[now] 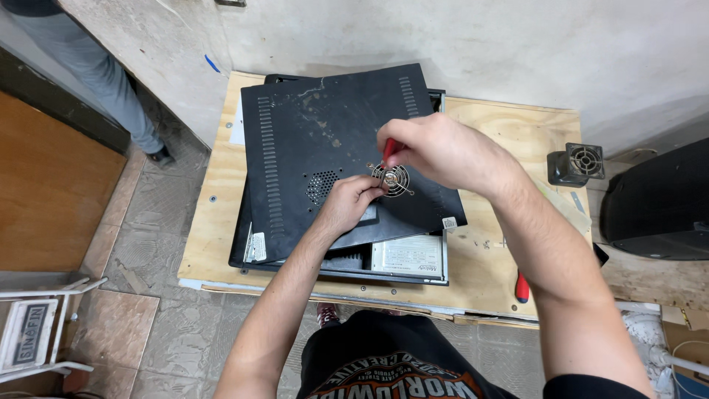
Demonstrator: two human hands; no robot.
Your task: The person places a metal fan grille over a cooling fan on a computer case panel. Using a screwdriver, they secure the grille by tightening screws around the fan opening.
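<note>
Two hands work at a round wire fan guard (392,178) on a black metal cover panel (332,148), which lies askew over an open computer case (391,262) on the plywood surface (502,222). Right hand (436,151): grip closed on a red-handled screwdriver (388,151), tip at the guard. Left hand (351,201): fingertips pinch the guard's edge. Risk: the unfixed panel could slide under pressure, making the tip slip toward the fingers. Case contents: mostly hidden; a labelled silver unit (408,256) shows.

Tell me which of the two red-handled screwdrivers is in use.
The one in the right hand, its red handle over the wire fan guard on the black panel. The other screwdriver lies untouched at the plywood's near edge.
</note>
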